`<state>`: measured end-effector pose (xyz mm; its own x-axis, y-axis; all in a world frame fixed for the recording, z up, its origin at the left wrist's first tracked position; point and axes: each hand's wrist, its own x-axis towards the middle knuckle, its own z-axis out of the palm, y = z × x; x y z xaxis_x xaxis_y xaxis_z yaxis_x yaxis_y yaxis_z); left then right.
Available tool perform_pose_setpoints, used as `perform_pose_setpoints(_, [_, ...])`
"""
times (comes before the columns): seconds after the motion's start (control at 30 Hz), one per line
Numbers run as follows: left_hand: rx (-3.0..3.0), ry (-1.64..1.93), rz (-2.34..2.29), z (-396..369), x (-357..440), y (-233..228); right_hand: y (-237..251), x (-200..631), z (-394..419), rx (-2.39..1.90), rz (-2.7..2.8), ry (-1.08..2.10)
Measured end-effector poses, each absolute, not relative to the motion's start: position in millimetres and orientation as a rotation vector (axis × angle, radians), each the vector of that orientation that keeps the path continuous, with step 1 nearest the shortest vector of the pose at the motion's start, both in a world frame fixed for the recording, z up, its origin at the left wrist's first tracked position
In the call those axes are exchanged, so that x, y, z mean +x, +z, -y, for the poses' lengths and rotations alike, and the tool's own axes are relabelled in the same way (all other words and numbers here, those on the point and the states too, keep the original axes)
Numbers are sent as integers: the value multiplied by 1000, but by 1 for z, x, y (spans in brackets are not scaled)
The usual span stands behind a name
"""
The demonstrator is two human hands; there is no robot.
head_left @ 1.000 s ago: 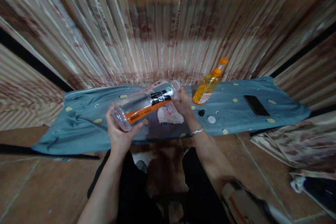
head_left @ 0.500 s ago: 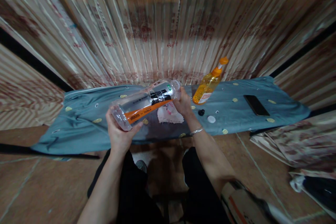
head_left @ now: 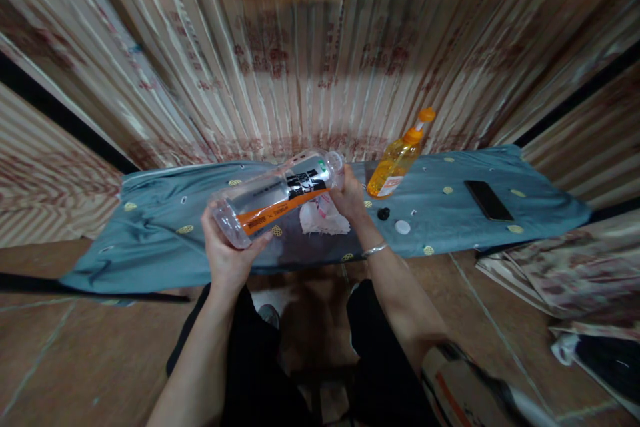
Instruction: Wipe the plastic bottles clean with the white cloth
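Clear plastic bottle [head_left: 277, 197] w/ orange label lies tilted across both hands above the blue cloth [head_left: 150, 240]: left hand [head_left: 227, 257] cups its base, near-left. Right hand [head_left: 349, 199] grips the neck end, far-right, w/ a white rag [head_left: 320, 219] just below.

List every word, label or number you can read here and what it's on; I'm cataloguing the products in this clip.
Nothing can be quoted with certainty.
Clear bottle, held by left hand and right hand: black and orange label print, too blurred to read.
Orange-capped bottle: white label, too small to read.
Curtain: reddish pattern, possibly characters, illegible.
Phone: dark screen, no text.
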<state>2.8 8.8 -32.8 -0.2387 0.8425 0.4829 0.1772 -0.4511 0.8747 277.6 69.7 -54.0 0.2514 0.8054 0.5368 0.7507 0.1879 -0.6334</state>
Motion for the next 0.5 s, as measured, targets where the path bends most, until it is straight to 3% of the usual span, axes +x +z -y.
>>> perform_pose_setpoints(0.5, [1632, 1756, -1252, -7, 4, -30, -54, 278, -69, -1565, 1490, 66])
